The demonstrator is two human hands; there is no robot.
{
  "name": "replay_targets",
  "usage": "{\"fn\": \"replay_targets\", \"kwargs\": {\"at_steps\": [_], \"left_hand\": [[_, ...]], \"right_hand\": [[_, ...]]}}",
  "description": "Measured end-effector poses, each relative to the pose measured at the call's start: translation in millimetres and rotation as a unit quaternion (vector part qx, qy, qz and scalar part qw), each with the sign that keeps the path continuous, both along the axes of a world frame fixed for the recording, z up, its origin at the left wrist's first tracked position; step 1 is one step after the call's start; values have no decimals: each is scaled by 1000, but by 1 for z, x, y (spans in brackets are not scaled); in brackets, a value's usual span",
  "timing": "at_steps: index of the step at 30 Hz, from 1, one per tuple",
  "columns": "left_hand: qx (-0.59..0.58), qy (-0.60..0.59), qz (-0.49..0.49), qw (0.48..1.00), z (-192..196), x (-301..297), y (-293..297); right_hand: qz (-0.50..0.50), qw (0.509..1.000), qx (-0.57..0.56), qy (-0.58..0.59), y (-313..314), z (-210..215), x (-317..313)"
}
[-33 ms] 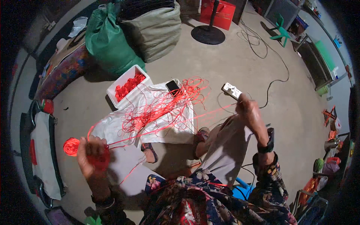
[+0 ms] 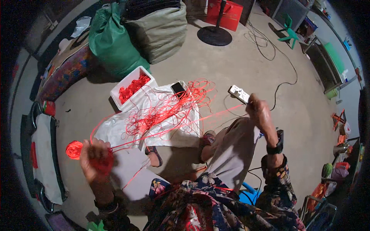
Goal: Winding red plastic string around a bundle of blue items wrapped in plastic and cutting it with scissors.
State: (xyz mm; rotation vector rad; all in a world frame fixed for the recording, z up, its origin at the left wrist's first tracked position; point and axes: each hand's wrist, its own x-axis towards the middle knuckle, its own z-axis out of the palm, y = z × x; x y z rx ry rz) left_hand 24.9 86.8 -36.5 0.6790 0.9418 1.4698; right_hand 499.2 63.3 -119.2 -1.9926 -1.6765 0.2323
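Note:
A red cord [image 2: 173, 129] runs taut from one hand to the other above my lap. My left hand [image 2: 93, 158] is closed round its near end, and a red mass shows dimly against the palm. Beside that hand, to the left, is a wound red ball of cord [image 2: 74, 150]. My right hand [image 2: 259, 112] is raised at the right with its fingers closed on the other end of the strand. Between my hands and farther off, a loose tangle of red cord [image 2: 162, 112] is spread over a white sheet [image 2: 175, 139] on the floor.
A white box [image 2: 125, 104] of red cord stands behind the sheet, and a black phone [image 2: 178, 89] lies on it. A white power strip [image 2: 239, 93] is near my right hand, its dark cable trailing away. Large green [image 2: 115, 48] and beige [image 2: 163, 36] sacks stand beyond.
My right hand has shifted slightly to the right, drawing its end of the cord along. My left hand stays almost in place.

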Motion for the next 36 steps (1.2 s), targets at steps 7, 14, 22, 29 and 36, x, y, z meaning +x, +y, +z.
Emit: {"fn": "replay_targets", "kwargs": {"at_steps": [7, 14, 22, 29, 36], "left_hand": [[-25, -273, -139, 952, -38, -31, 12], [61, 19, -137, 989, -52, -3, 9], [17, 173, -250, 952, -26, 57, -33], [207, 463, -306, 806, -43, 74, -73], [181, 475, -352, 786, -45, 83, -98]], "right_hand": [[-118, 993, 31, 3, -10, -46, 88], [-127, 989, -47, -65, -21, -101, 150], [230, 910, -166, 303, 12, 27, -60], [253, 711, -311, 578, -55, 3, -192], [177, 615, -263, 722, -78, 5, -210]]}}
